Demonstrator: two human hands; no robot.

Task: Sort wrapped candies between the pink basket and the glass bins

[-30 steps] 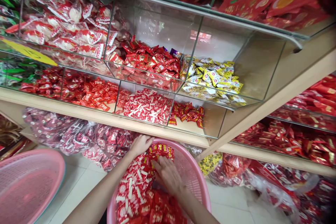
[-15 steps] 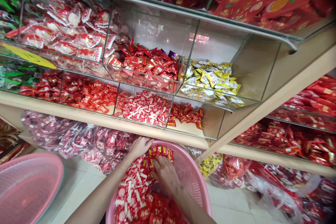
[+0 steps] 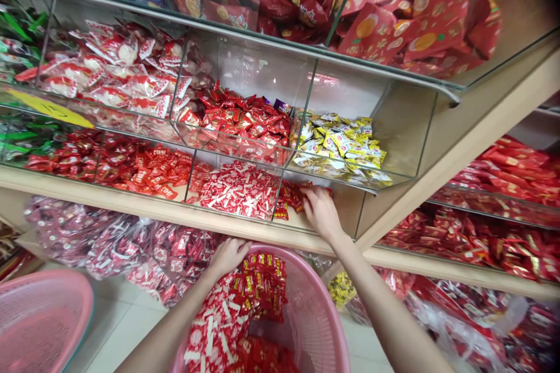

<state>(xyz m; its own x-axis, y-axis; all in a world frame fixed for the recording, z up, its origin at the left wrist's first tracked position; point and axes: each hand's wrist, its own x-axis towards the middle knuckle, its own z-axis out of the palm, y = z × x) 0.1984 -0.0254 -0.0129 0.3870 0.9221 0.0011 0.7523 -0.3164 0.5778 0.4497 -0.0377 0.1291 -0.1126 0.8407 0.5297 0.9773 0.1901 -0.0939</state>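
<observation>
My left hand (image 3: 230, 254) is closed over the far rim of a pink plastic basket (image 3: 321, 294). Inside the basket lie red-and-white wrapped candies (image 3: 214, 326), red-and-yellow wrapped candies (image 3: 262, 285) and plain red ones (image 3: 260, 355), grouped by kind. My right hand (image 3: 321, 210) reaches over the front glass into the lower right shelf compartment. Its fingers curl downward among red-and-yellow candies (image 3: 282, 210) there; whatever they grip is hidden beneath them. Just left of that compartment, another one holds a heap of red-and-white candies (image 3: 240, 189).
Glass-fronted shelves rise ahead, with yellow-and-white packets (image 3: 341, 143) and red packets (image 3: 245, 113) above my right hand. A slanting wooden post (image 3: 406, 198) stands to the right. Bagged candies (image 3: 118, 239) lie below the bottom shelf. Another pink basket (image 3: 44, 317) sits at left.
My right hand has left the candies in the basket and moved up and right into the lower right compartment. My left hand stays on the basket rim. The view has shifted slightly.
</observation>
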